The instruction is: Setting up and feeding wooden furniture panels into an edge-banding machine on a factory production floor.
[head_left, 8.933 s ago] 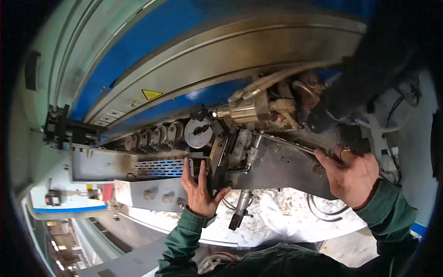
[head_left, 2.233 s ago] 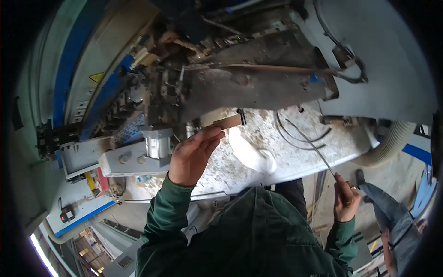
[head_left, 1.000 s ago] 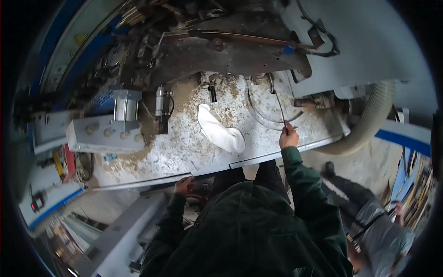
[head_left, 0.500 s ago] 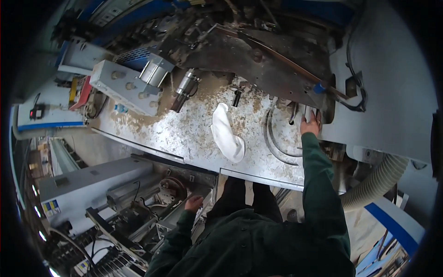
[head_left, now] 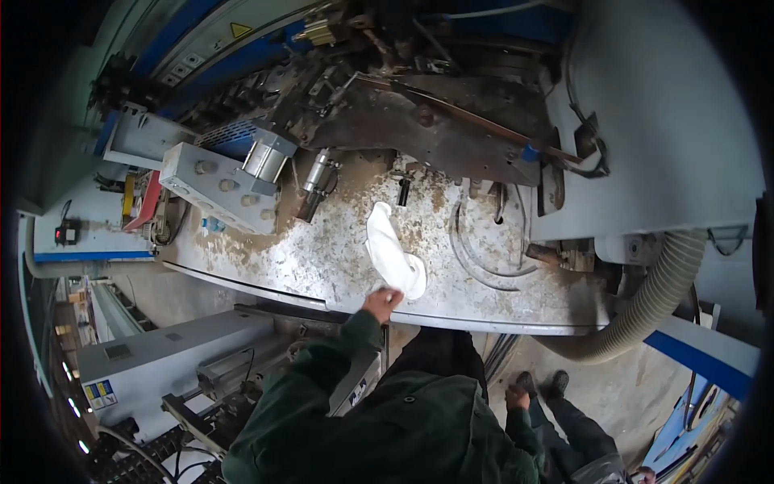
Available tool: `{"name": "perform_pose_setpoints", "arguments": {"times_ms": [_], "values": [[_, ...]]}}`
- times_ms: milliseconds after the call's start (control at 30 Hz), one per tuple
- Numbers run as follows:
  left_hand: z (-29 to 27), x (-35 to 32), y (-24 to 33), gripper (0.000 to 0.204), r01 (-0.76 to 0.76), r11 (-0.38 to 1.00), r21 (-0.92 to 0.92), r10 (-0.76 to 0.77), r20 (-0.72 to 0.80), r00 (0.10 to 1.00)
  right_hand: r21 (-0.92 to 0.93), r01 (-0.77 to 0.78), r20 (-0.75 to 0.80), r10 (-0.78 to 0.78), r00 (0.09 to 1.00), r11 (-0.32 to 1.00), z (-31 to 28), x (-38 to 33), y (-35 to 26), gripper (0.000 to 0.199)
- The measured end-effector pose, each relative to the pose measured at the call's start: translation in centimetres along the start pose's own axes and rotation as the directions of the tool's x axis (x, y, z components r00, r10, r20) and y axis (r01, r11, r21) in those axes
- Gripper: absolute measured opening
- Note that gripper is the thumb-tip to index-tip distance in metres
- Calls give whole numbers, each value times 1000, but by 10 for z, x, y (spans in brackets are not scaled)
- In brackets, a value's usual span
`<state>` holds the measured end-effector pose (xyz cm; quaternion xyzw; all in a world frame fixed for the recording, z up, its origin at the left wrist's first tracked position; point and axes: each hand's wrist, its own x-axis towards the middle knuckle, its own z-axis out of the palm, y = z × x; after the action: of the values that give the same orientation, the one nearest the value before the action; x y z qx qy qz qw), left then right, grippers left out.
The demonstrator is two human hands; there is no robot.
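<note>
A crumpled white cloth point(head_left: 389, 246), perhaps a glove, lies on the worn metal tabletop point(head_left: 330, 258). My left hand point(head_left: 382, 303) is at its lower left edge, fingers bent and close together. Their tips meet the cloth, but whether they pinch it is hidden. My right hand point(head_left: 517, 397) hangs beside my body, below the table's front edge, its fingers loosely curled with nothing showing in them.
Behind the cloth are a dark steel plate point(head_left: 387, 121) and a small cylinder point(head_left: 316, 177). A pale box point(head_left: 218, 185) sits left. A ribbed hose point(head_left: 669, 282) curves down at right. Another person's dark trouser legs point(head_left: 576, 419) and shoes are behind my right hand.
My right hand has left the slot at the machine's right side and dropped beside my body. My left hand has risen from below the table to the cloth's edge. The view has shifted.
</note>
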<state>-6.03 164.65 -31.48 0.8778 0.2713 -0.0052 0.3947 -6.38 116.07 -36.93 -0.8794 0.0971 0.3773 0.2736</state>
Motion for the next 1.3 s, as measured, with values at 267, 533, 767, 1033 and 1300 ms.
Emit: {"name": "perform_pose_setpoints", "arguments": {"times_ms": [267, 533, 767, 1033, 1300], "values": [[-82, 138, 95, 21, -401, 826, -396, 172, -500, 849, -34, -2, -42, 1, 999, 999, 15, -76, 63, 26], [-200, 149, 125, 16, -395, 903, 168, 373, -762, 529, 45, 781, -181, -764, 619, 622, -85, -28, -346, 20], [-289, 186, 44, 30, -45, 891, 452, 411, -759, 505, -459, 877, -210, -976, 53, 146, -49, 33, -639, 34], [-323, 178, 39, 51, -306, 927, 216, 372, -432, 821, -747, 427, -363, -851, 380, 510, 13, 116, -761, 33], [-347, 184, 2, 38, -410, 904, 117, 418, -438, 796, -794, 428, -366, -901, 232, 432, 15, 147, -758, 17]]}}
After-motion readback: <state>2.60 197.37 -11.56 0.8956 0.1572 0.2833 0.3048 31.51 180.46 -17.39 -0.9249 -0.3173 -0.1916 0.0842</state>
